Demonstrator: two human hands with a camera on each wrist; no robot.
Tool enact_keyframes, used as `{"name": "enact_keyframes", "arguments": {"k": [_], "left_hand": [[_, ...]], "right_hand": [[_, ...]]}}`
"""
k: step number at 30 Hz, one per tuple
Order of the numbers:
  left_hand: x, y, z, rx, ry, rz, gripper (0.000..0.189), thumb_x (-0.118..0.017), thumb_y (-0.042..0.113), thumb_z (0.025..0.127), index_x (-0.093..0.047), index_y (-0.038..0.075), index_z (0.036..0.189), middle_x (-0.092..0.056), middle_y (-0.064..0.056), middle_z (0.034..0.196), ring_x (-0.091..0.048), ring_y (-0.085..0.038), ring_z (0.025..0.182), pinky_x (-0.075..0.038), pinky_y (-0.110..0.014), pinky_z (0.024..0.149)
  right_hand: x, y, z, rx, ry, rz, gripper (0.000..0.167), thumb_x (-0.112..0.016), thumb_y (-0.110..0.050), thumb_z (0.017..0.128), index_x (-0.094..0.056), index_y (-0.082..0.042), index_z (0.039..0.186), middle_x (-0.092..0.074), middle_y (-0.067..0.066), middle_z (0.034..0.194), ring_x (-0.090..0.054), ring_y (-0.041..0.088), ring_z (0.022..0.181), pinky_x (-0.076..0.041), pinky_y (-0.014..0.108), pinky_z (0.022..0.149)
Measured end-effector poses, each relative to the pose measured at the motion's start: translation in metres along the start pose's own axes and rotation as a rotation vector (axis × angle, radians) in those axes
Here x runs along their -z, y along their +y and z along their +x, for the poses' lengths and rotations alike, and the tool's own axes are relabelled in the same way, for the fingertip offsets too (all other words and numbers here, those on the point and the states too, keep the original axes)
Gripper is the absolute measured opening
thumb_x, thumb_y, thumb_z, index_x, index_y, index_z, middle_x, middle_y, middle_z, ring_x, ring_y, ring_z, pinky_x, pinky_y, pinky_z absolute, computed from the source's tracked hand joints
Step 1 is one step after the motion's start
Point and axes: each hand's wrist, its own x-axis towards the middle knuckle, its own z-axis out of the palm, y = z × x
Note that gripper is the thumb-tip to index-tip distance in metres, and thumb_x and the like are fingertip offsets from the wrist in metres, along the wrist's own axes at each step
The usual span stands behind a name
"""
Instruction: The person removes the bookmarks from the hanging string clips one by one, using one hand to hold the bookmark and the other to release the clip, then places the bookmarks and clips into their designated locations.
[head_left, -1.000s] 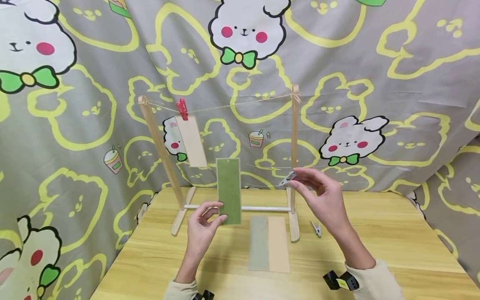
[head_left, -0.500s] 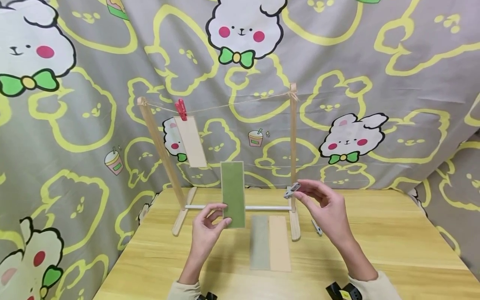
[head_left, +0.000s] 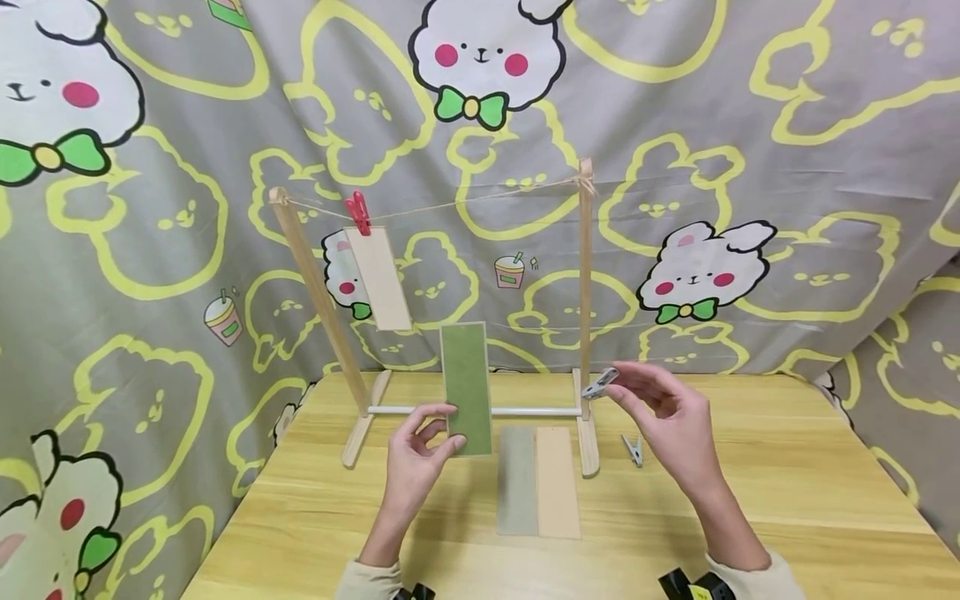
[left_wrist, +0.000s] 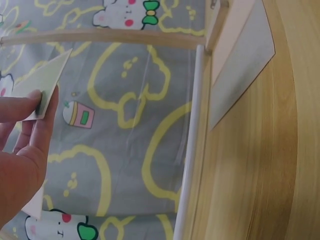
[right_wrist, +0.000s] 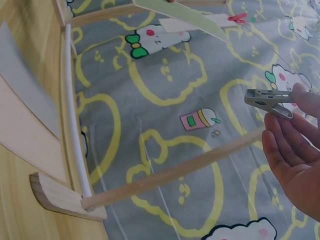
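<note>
My left hand (head_left: 420,454) pinches a green rectangular card (head_left: 467,375) by its lower left edge, holding it upright in front of the wooden frame. Between thumb and fingers of my right hand (head_left: 671,417) is a grey clothespin (head_left: 601,383), held near the right post. The right wrist view shows that clothespin (right_wrist: 270,100) side-on with its handles between thumb and fingers. From the string (head_left: 465,201), a red clothespin (head_left: 358,213) hangs a cream card (head_left: 379,279) towards the left. A second grey clothespin (head_left: 633,450) lies on the table below my right hand.
The wooden frame has a left post (head_left: 318,300), a right post (head_left: 586,292) and a white crossbar (head_left: 536,411) low down. A grey card (head_left: 517,483) and a peach card (head_left: 558,483) lie side by side on the table (head_left: 300,533). A patterned curtain (head_left: 517,217) hangs behind.
My right hand has moved a little down and to the right with the grey clothespin. The green card in my left hand has shifted slightly right.
</note>
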Motion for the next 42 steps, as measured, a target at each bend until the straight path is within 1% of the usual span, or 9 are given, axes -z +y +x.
{"name": "enact_keyframes", "arguments": {"k": [4, 8, 11, 15, 21, 26, 32, 36, 42], "left_hand": [[-0.001, 0.001, -0.002, 0.014, 0.017, 0.003, 0.041, -0.073, -0.025, 0.076, -0.060, -0.017, 0.114, -0.062, -0.011, 0.117, -0.069, -0.015, 0.091, -0.063, -0.032, 0.078], [-0.003, 0.002, -0.002, 0.016, 0.015, 0.011, 0.041, -0.073, -0.025, 0.077, -0.060, -0.017, 0.115, -0.061, -0.014, 0.118, -0.069, -0.016, 0.092, -0.063, -0.033, 0.079], [-0.004, 0.004, -0.003, 0.016, 0.008, 0.017, 0.041, -0.073, -0.025, 0.077, -0.060, -0.016, 0.115, -0.061, -0.017, 0.119, -0.070, -0.016, 0.093, -0.063, -0.033, 0.079], [-0.005, 0.005, -0.002, 0.024, 0.006, 0.020, 0.042, -0.072, -0.027, 0.076, -0.060, -0.016, 0.114, -0.062, -0.016, 0.118, -0.070, -0.015, 0.091, -0.063, -0.032, 0.078], [-0.006, 0.003, -0.002, 0.051, -0.001, 0.020, 0.042, -0.072, -0.026, 0.076, -0.060, -0.016, 0.114, -0.061, -0.015, 0.118, -0.069, -0.016, 0.090, -0.063, -0.031, 0.077], [-0.008, -0.002, -0.005, 0.065, 0.002, 0.032, 0.042, -0.072, -0.027, 0.075, -0.063, -0.013, 0.113, -0.061, -0.019, 0.119, -0.069, -0.017, 0.089, -0.063, -0.030, 0.074], [-0.008, -0.007, -0.009, 0.081, -0.004, 0.040, 0.042, -0.071, -0.029, 0.074, -0.064, -0.011, 0.112, -0.062, -0.021, 0.119, -0.069, -0.014, 0.088, -0.063, -0.030, 0.074], [-0.007, -0.010, -0.013, 0.108, 0.000, 0.043, 0.042, -0.071, -0.028, 0.074, -0.064, -0.011, 0.111, -0.062, -0.021, 0.119, -0.069, -0.016, 0.087, -0.063, -0.030, 0.073], [-0.001, -0.015, -0.018, 0.161, 0.019, 0.069, 0.041, -0.071, -0.028, 0.075, -0.066, -0.009, 0.110, -0.061, -0.023, 0.119, -0.069, -0.016, 0.085, -0.063, -0.028, 0.071]], "right_hand": [[0.008, 0.000, 0.000, -0.015, 0.030, -0.037, 0.036, -0.073, 0.014, 0.086, -0.070, 0.005, 0.121, -0.074, 0.016, 0.104, -0.071, 0.010, 0.093, -0.057, 0.016, 0.080], [0.016, -0.002, 0.000, -0.025, 0.054, -0.062, 0.034, -0.073, 0.014, 0.087, -0.070, 0.006, 0.120, -0.075, 0.014, 0.105, -0.071, 0.010, 0.093, -0.057, 0.016, 0.078], [0.022, -0.002, 0.000, -0.040, 0.075, -0.083, 0.033, -0.073, 0.013, 0.087, -0.070, 0.006, 0.119, -0.076, 0.010, 0.104, -0.072, 0.009, 0.092, -0.058, 0.016, 0.078], [0.030, -0.002, 0.001, -0.081, 0.111, -0.105, 0.031, -0.074, 0.010, 0.088, -0.071, 0.006, 0.119, -0.076, 0.003, 0.104, -0.072, 0.008, 0.093, -0.058, 0.016, 0.079], [0.041, 0.001, 0.002, -0.140, 0.165, -0.082, 0.030, -0.073, 0.010, 0.089, -0.070, 0.009, 0.119, -0.076, -0.001, 0.104, -0.072, 0.008, 0.094, -0.057, 0.015, 0.081], [0.050, 0.007, 0.000, -0.166, 0.170, -0.102, 0.029, -0.074, 0.006, 0.090, -0.069, 0.009, 0.119, -0.075, -0.004, 0.105, -0.072, 0.008, 0.096, -0.057, 0.016, 0.083], [0.056, 0.014, -0.001, -0.176, 0.169, -0.146, 0.028, -0.074, 0.004, 0.091, -0.070, 0.008, 0.119, -0.074, -0.005, 0.110, -0.071, 0.005, 0.098, -0.056, 0.014, 0.084], [0.061, 0.018, -0.003, -0.192, 0.157, -0.182, 0.029, -0.075, 0.001, 0.092, -0.070, 0.007, 0.119, -0.073, -0.003, 0.114, -0.070, 0.003, 0.099, -0.055, 0.013, 0.084], [0.073, 0.025, -0.009, -0.255, 0.156, -0.247, 0.033, -0.076, -0.006, 0.093, -0.069, 0.003, 0.123, -0.073, -0.009, 0.112, -0.068, 0.000, 0.097, -0.054, 0.010, 0.083]]}}
